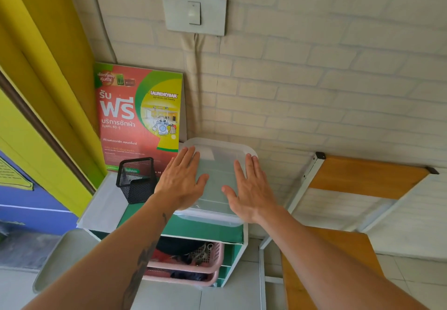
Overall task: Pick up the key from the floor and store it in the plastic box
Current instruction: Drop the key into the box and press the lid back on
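Observation:
A translucent plastic box (217, 162) with its lid on stands on top of a green and white shelf unit (183, 228), against the brick-pattern wall. My left hand (180, 179) lies flat on the left part of the lid, fingers spread. My right hand (249, 188) lies flat on the right part of the lid, fingers apart too. Neither hand holds anything. The key is not visible in this view.
A black mesh pen holder (136, 179) stands left of the box, in front of a red and green laundry poster (137, 116). Pink baskets (191, 265) fill the shelves below. A wooden rack with white frame (338, 188) stands to the right. A light switch (194, 12) is on the wall above.

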A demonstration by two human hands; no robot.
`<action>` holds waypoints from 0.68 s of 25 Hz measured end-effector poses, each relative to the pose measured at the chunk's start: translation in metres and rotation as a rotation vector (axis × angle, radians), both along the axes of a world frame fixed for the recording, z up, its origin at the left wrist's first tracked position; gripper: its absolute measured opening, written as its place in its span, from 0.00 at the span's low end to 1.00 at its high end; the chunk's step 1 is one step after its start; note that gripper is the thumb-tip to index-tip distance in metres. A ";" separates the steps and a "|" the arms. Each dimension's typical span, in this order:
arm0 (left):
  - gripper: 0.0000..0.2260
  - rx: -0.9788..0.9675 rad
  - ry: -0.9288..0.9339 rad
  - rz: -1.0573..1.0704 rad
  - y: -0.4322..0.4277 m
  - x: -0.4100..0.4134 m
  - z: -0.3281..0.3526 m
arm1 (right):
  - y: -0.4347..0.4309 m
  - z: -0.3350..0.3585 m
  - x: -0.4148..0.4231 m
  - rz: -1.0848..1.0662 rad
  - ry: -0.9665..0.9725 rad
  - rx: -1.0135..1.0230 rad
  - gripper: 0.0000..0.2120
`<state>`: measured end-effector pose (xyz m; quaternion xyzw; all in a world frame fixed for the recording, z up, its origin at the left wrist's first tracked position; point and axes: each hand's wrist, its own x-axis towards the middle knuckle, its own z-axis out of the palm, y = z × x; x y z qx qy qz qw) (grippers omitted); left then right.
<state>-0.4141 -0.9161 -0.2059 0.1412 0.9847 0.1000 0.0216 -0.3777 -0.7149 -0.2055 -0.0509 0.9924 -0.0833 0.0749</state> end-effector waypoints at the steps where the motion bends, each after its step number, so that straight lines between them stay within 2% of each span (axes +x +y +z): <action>1: 0.34 -0.017 -0.014 -0.005 0.000 -0.001 -0.001 | 0.000 0.000 -0.001 0.003 0.000 0.008 0.39; 8: 0.34 -0.094 -0.080 -0.020 0.005 -0.002 0.009 | -0.001 0.004 -0.001 0.003 -0.037 0.049 0.39; 13: 0.27 -0.004 0.133 -0.032 0.015 -0.028 0.024 | -0.004 0.023 -0.027 -0.008 0.035 0.040 0.36; 17: 0.32 -0.059 0.077 -0.086 0.021 -0.041 0.010 | -0.003 0.014 -0.044 0.035 0.059 0.061 0.34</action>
